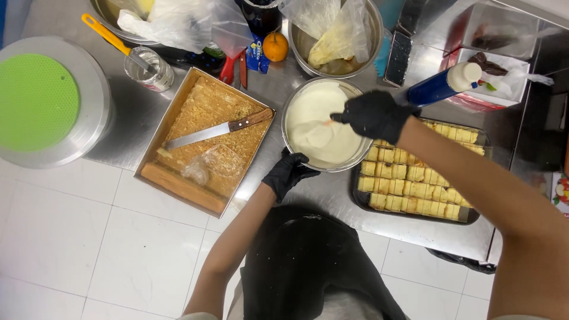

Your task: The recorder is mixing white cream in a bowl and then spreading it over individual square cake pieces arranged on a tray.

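Utensil under right hand (374,114) perhaps hidden.

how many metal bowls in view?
3. One with white cream under both gloved hands at centre; one with plastic bags just behind it; one partly cut off at the top left. More may be hidden under bags.

Bright, even overhead light — soft glare on steel table (332,198) and white cream (320,121). Faint shadows. Mostly sharp; slight wide-angle stretch at edges, corners softer.
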